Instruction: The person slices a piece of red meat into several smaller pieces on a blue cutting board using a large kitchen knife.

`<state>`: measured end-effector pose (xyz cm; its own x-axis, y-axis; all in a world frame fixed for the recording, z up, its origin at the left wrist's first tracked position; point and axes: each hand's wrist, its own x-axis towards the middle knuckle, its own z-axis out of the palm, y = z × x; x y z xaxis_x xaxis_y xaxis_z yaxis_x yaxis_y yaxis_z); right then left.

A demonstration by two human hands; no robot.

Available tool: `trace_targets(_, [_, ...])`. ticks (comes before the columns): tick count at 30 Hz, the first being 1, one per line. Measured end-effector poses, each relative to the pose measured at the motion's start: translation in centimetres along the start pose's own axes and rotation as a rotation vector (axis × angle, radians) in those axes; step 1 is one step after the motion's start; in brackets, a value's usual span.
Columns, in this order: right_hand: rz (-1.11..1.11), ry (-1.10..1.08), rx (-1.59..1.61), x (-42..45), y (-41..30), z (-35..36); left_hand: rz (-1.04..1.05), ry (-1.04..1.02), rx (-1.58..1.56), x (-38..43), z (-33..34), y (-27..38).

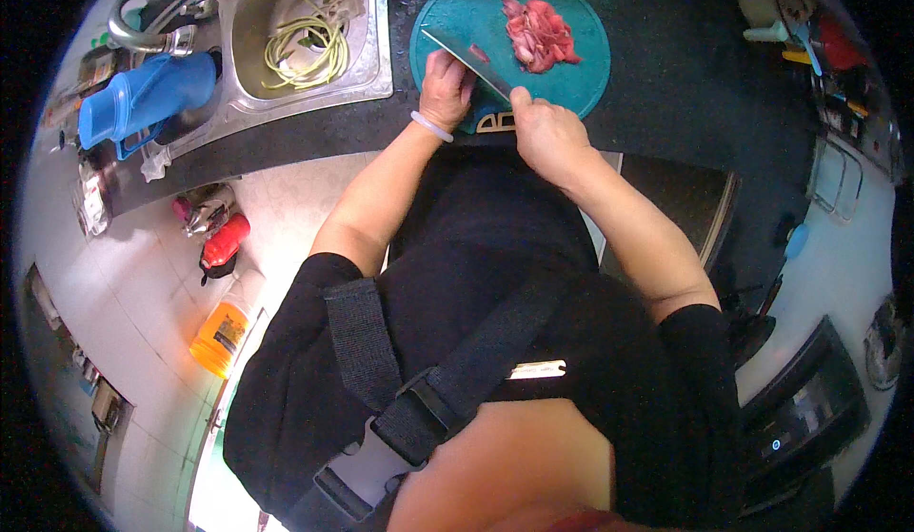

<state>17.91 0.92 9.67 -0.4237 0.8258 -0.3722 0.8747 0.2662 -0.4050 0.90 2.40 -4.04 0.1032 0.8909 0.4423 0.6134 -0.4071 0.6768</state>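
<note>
My right hand point(550, 132) grips the handle of a kitchen knife point(469, 65), whose blade slants up and left over a round green cutting board point(589, 82). Close against the near side of the blade is my left hand point(444, 89), fingers bent down toward the board. Whatever lies under those fingertips is hidden. Just beyond the blade rests a small strip of raw meat point(479, 52). A pile of sliced raw meat point(540, 35) lies farther right on the same board. The board's handle point(495, 122) points toward my body.
Left of the board, a steel sink point(375, 67) holds long green beans point(314, 53) near its drain. A faucet point(146, 42) and a blue plastic pitcher point(146, 96) stand beyond it. The dark countertop point(664, 75) extends right. Bottles, including an orange one point(220, 335), are at lower left.
</note>
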Motion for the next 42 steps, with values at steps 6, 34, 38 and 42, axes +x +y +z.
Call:
trace_targets(6, [-0.009, -0.013, 0.000, 0.3, -0.1, 0.0, -0.006, -0.033, -0.001, -0.1, 0.1, 0.1])
trace_targets(34, [-0.004, -0.071, 0.058, 2.9, 0.4, 0.5, 0.028, -0.024, -0.045, 0.8, -0.2, 0.1])
trace_targets(38, [-0.013, -0.044, 0.059, 5.8, 0.3, 1.5, 0.006, -0.027, -0.047, 0.9, 0.0, -0.1])
trace_targets(42, [0.013, -0.080, 0.069, 5.1, 0.3, 0.9, 0.029, -0.021, -0.050, 0.9, 0.1, 0.0])
